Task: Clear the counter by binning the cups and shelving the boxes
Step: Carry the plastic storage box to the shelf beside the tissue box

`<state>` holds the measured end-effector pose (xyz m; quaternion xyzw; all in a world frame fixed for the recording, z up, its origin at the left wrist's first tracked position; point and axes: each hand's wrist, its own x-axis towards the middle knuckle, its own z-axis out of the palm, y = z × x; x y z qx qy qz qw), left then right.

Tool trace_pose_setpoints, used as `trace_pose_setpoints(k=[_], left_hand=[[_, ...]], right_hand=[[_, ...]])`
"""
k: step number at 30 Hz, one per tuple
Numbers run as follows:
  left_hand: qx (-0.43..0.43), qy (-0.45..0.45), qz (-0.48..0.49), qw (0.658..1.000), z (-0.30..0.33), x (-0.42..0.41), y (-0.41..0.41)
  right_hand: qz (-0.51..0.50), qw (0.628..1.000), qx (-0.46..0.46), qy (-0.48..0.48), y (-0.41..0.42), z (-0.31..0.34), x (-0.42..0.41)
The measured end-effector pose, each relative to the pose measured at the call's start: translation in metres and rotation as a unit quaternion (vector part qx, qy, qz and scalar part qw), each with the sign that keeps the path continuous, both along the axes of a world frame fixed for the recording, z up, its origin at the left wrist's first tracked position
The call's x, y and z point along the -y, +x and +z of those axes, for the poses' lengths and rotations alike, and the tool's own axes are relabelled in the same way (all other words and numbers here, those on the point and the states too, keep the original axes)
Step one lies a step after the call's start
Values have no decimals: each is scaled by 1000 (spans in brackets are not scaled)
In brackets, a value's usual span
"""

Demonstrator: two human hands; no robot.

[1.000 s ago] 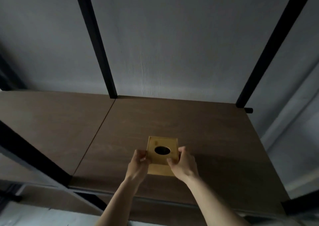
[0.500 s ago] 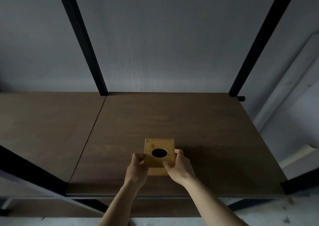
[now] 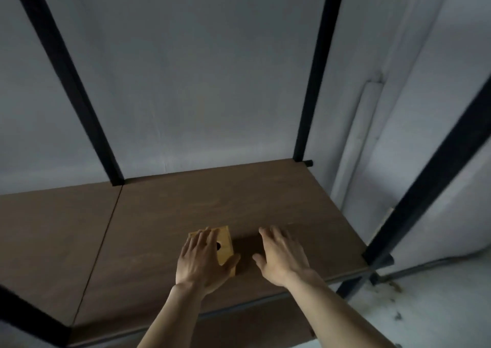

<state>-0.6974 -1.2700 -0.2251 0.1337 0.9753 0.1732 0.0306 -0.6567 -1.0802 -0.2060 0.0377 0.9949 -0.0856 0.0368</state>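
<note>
Wooden box on shelf

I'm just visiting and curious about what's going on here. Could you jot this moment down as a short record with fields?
place: brown wooden shelf on a black metal frame, against a pale wall
object: small yellow wooden box with a round hole, sitting on the shelf
left hand: fingers spread, lying over the box
right hand: open, empty, beside the box, not touching it
cups: none in view
</note>
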Motion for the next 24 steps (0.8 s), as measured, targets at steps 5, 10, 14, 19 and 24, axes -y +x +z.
trace_pose_setpoints(k=[5, 10, 14, 19, 24], left_hand=[[-28, -38, -107, 993, 38, -67, 24], [-64, -28, -220, 973, 79, -169, 91], [-76, -4, -325, 943, 107, -260, 178], [-88, 21, -432, 897, 130, -376, 304], [-90, 38, -550, 830, 149, -469, 444]], right_hand=[[-46, 997, -51, 24, 57, 35, -66], [-145, 986, -78, 17, 160, 73, -153], [-237, 966, -96, 29, 276, 97, -223], [-370, 922, -104, 38, 447, 122, -297], [-506, 854, -99, 67, 619, 138, -336]])
